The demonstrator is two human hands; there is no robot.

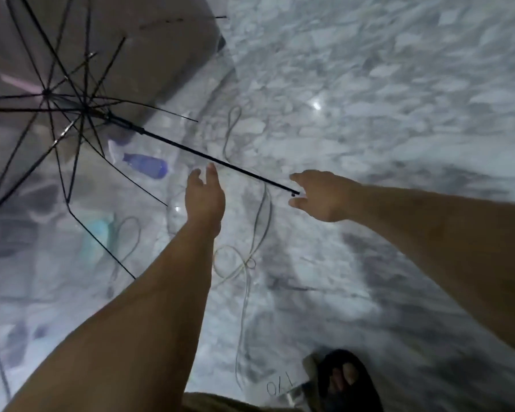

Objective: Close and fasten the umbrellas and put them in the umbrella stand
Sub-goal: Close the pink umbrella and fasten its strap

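An open clear umbrella (57,144) with black ribs lies on its side at the left. Its thin black shaft (214,160) runs down to the right and ends at a small black tip. My right hand (318,194) is open right beside that tip, thumb and fingers spread on either side of it, and I cannot tell if they touch it. My left hand (204,197) is open with straight fingers just below the middle of the shaft, not touching it. No umbrella stand is in view.
The floor is grey-white marble (399,114). A white cord (250,257) loops across it below my hands. Blue (146,165) and teal bottles show blurred through the canopy. A brown box-like object (131,55) stands behind the umbrella. My foot in a black sandal (348,379) is at the bottom.
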